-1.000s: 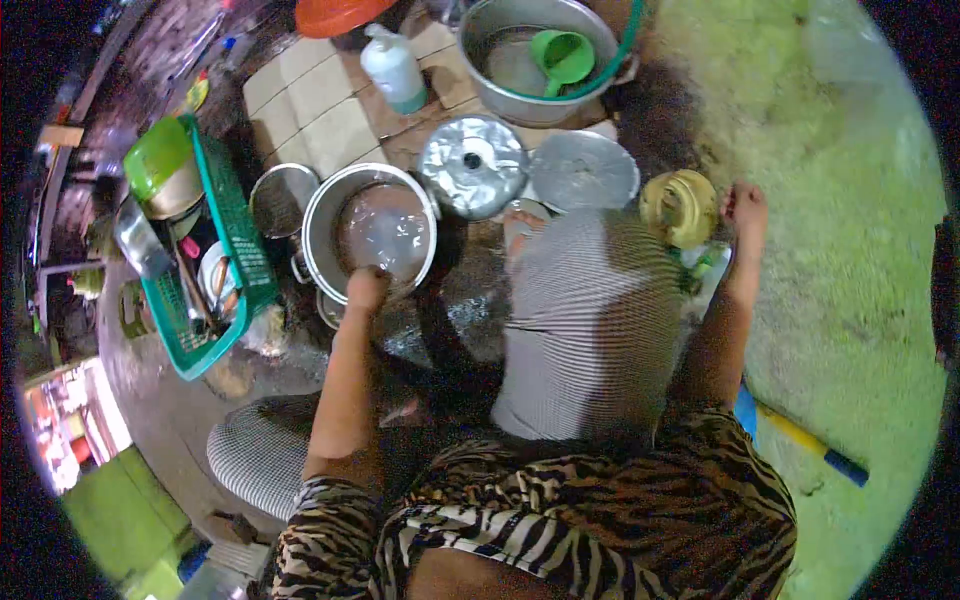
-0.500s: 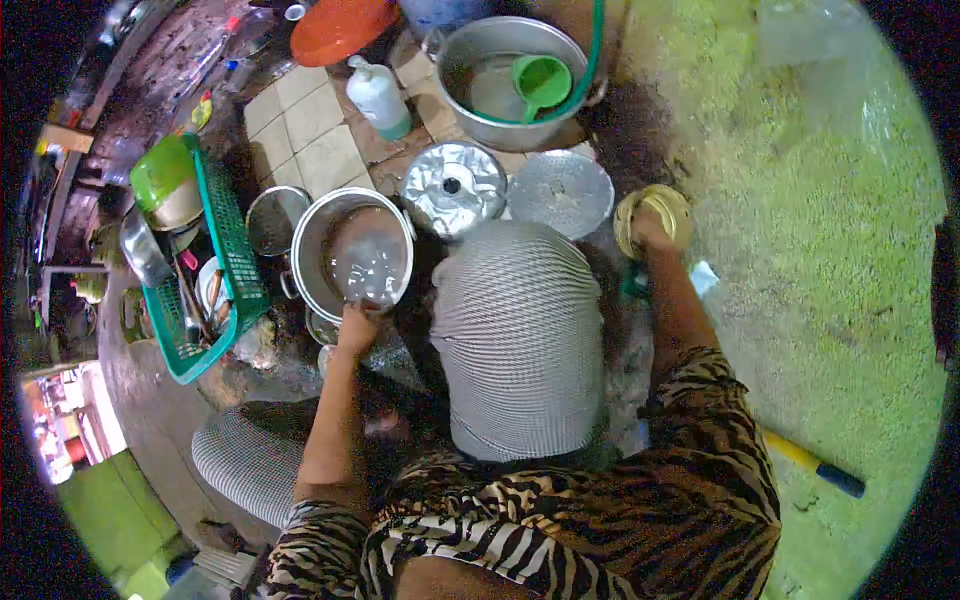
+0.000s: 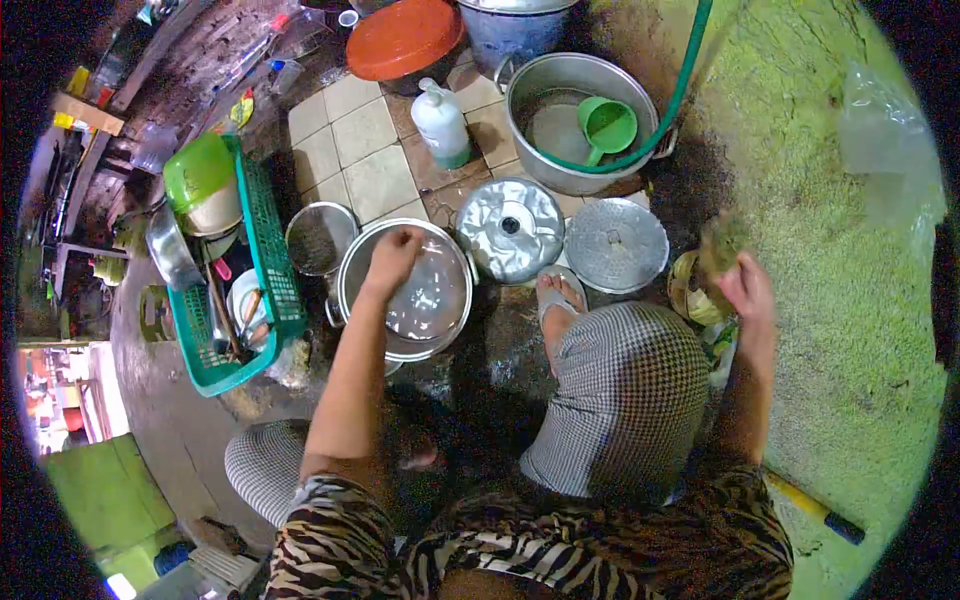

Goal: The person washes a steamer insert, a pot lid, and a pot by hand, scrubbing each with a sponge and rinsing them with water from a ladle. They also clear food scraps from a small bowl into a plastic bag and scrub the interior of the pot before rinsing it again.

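Note:
My left hand (image 3: 393,262) is over the aluminium pot (image 3: 345,290), fingers curled; whatever they may hold is hidden. Cloudy, shiny liquid (image 3: 428,295) lies in the pot. At the right, my right hand (image 3: 747,287) pinches a blurred brownish-green scouring pad (image 3: 722,243), raised just above a round tan container (image 3: 688,285). Beyond my right foot lie a dented silver lid with a centre hole (image 3: 510,250) and a flat round perforated metal plate (image 3: 616,262). A round strainer-like vessel (image 3: 322,240) stands against the pot's left side.
A green basket (image 3: 262,240) of dishes and utensils stands left. At the back are a white pump bottle (image 3: 440,125), an orange-lidded tub (image 3: 405,40) and a large basin (image 3: 535,85) holding a green dipper (image 3: 607,125). A green hose (image 3: 690,60) crosses the basin. A yellow-black handle (image 3: 810,505) lies right.
My left hand has let go of the pot's near rim and moved over the pot. My right hand has risen out of the tan container with the pad. The view has shifted; my right foot now shows.

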Demonstrator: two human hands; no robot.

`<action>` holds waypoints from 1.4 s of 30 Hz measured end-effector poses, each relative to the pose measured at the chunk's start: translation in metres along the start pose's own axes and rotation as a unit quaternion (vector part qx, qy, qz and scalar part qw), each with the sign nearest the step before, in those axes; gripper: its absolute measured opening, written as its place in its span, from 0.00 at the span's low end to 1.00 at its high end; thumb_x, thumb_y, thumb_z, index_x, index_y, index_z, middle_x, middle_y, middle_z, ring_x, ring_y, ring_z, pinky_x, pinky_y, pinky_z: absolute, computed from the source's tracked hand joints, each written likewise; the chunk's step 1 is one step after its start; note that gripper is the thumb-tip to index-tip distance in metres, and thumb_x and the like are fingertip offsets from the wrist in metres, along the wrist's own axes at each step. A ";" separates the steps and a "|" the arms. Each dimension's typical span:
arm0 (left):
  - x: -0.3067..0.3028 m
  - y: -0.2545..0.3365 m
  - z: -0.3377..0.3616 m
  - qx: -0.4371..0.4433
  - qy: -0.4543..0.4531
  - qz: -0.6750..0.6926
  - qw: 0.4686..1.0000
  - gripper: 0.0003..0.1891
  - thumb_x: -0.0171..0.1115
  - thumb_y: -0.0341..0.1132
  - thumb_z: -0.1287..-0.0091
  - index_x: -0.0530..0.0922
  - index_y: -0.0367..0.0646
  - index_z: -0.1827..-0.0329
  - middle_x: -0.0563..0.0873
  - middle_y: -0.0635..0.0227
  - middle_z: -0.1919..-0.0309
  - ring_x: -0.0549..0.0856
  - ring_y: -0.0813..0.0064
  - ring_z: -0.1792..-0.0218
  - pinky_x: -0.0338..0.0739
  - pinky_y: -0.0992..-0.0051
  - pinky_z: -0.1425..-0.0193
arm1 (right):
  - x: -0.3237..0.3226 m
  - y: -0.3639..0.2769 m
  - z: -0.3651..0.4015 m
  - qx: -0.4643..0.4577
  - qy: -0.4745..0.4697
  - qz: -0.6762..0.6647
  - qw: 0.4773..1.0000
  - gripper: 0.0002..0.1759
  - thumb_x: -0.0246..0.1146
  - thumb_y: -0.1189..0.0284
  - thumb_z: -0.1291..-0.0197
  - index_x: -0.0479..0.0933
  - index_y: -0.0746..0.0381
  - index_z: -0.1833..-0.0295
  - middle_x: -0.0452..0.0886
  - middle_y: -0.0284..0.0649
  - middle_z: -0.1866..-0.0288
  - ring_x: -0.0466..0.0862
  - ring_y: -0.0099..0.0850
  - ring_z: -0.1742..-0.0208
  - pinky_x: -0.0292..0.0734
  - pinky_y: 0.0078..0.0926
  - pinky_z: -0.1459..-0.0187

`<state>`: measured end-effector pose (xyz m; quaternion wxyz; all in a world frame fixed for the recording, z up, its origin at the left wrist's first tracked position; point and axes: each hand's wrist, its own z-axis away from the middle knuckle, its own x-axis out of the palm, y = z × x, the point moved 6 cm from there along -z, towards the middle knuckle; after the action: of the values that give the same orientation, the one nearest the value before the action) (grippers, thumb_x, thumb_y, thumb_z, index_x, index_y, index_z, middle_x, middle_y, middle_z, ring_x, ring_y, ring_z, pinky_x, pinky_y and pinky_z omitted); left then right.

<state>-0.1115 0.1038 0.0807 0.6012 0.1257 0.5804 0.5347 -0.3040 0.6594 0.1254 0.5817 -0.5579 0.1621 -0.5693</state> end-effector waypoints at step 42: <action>-0.066 0.043 -0.072 0.010 0.001 -0.081 0.997 0.20 0.52 0.48 0.33 0.79 0.37 0.64 0.82 0.64 0.72 0.77 0.78 0.70 0.72 0.76 0.61 | 0.195 0.298 -0.264 0.182 -0.213 0.462 0.841 0.42 0.66 0.57 0.53 0.60 0.64 0.35 0.77 0.46 0.50 0.79 0.34 0.53 0.76 0.30 0.55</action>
<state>-0.1767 0.0354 0.1302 0.6409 0.0840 0.5947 0.4781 -0.3199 0.2922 -0.1217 0.8884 -0.4102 0.1668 -0.1208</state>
